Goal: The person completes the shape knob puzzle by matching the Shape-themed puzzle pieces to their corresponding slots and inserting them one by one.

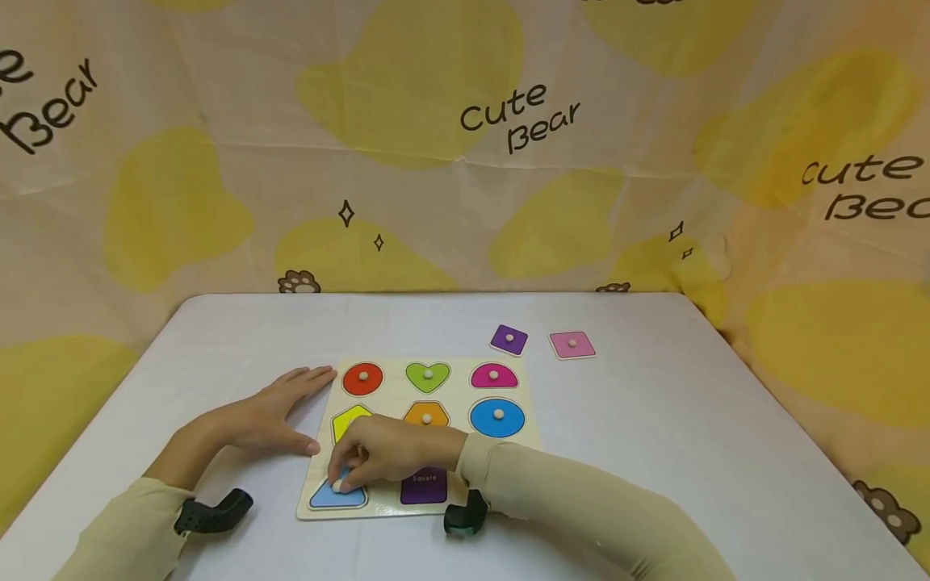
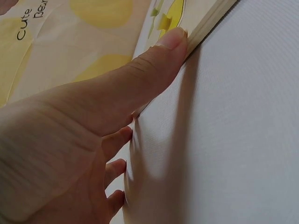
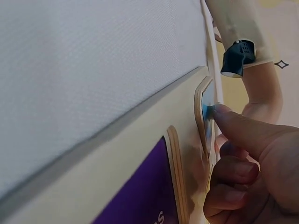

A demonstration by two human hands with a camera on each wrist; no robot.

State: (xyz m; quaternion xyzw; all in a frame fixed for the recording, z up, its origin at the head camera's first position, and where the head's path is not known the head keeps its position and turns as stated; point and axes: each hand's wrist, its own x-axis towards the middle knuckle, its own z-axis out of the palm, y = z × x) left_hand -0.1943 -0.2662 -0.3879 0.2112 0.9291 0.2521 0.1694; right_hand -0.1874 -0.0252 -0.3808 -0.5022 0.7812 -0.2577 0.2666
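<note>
My right hand [image 1: 385,448] pinches the knob of a light blue puzzle piece [image 1: 337,498] at the near left corner of the wooden peg puzzle board [image 1: 312,507]. In the right wrist view the blue piece [image 3: 208,100] sits slightly proud of the board; my fingers partly cover it, and it looks triangular. Against the board's left edge rests my left hand [image 1: 265,415], fingers extended. Its thumb [image 2: 159,56] touches that edge in the left wrist view. Beside the blue piece lies a bare purple recess [image 1: 425,488] marked "Square". My right wrist hides the board's near right corner.
On the board sit a red circle [image 1: 362,379], a green heart [image 1: 428,376], a magenta half-round [image 1: 494,377], a blue oval [image 1: 497,419], an orange piece [image 1: 426,414] and a yellow piece [image 1: 347,421]. Beyond it, a purple piece [image 1: 508,340] and a pink piece [image 1: 572,345] lie on the white table [image 1: 654,403].
</note>
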